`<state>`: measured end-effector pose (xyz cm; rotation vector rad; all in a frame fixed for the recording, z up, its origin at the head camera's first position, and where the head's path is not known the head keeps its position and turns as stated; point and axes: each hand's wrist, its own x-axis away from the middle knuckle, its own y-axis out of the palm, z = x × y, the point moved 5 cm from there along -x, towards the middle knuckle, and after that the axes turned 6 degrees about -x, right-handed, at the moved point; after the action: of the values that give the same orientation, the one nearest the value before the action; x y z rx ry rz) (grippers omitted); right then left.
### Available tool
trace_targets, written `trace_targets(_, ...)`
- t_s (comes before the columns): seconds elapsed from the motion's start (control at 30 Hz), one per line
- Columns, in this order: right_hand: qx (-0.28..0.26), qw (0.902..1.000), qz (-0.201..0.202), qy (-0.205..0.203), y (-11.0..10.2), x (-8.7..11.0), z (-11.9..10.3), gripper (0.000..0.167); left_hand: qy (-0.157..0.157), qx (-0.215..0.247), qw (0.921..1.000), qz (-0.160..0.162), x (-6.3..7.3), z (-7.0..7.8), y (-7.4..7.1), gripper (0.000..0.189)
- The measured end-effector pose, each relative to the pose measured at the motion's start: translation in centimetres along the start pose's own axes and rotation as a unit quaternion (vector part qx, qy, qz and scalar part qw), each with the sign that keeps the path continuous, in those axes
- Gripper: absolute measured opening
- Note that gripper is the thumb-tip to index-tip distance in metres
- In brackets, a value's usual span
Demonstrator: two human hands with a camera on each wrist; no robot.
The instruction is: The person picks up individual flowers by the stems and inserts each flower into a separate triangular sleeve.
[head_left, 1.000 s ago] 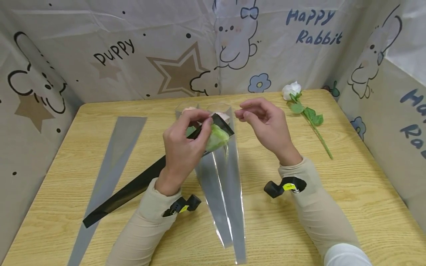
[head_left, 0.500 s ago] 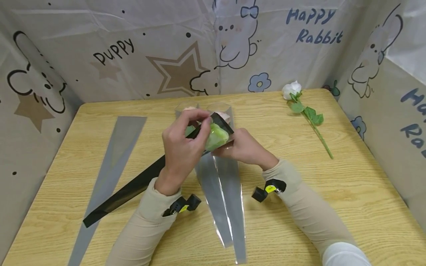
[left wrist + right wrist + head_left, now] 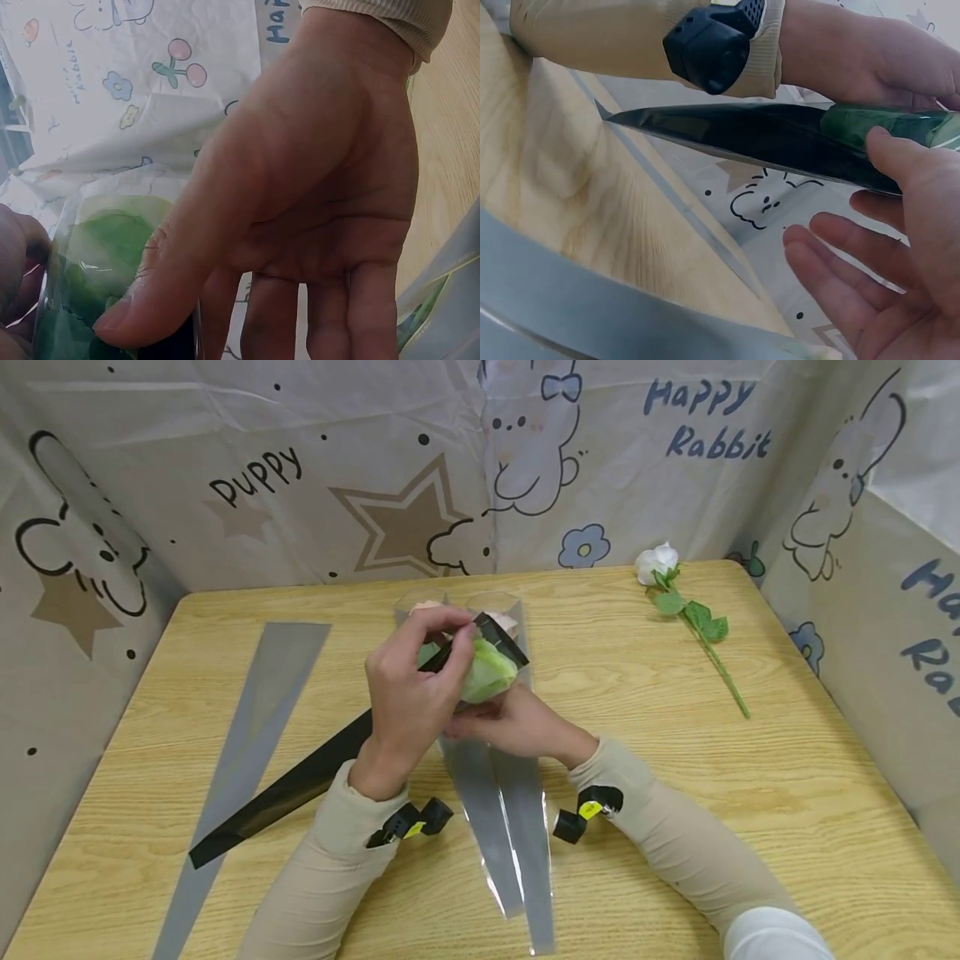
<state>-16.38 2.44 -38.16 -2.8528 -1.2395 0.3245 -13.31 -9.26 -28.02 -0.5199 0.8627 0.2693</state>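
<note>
A long tapered flower sleeve (image 3: 288, 789), black-backed with a clear front, holds a green flower (image 3: 491, 672) at its wide end. My left hand (image 3: 412, 702) pinches the sleeve's upper edge between thumb and fingers. My right hand (image 3: 517, 720) is below the flower, its thumb on the sleeve and a finger beneath it in the right wrist view; the other fingers are spread. The sleeve's narrow tip points to the lower left, over a flat grey sleeve (image 3: 273, 693). In the left wrist view, the green flower (image 3: 112, 255) shows through the clear film.
Two filled grey sleeves (image 3: 517, 827) lie side by side under the hands, with pale flowers (image 3: 504, 625) at their far ends. A white rose (image 3: 657, 564) with a leafy stem lies at the table's back right. Printed cloth (image 3: 262, 543) walls the table (image 3: 637, 877).
My right hand has come down and left from beside the sleeve's open end to the sleeve below the flower and grips it there. The left hand and sleeve have barely moved.
</note>
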Motion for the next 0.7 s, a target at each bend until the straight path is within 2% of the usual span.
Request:
trace_targets(0.23, -0.059, 0.9975, 0.015, 0.036, 0.0, 0.0, 0.0, 0.024, 0.001, -0.009, 0.9999, 0.005, -0.2, -0.3, -0.3, 0.013)
trace_targets(0.4, -0.103, 0.9931, 0.049, 0.027, -1.2, 0.2, -0.5, 0.031, -0.004, -0.015, 0.9999, 0.004, -0.2, -0.6, -0.3, 0.015)
trace_targets(0.53, -0.111, 0.9904, 0.080, 0.017, -2.3, 0.5, -1.1, 0.038, -0.014, -0.022, 0.9997, 0.000, -0.3, -0.7, -0.3, 0.016)
trace_targets(0.7, -0.122, 0.9866, 0.108, -0.002, -3.6, 0.7, -2.0, 0.062, -0.025, -0.026, 0.9993, -0.009, -0.3, -0.9, -0.4, 0.019)
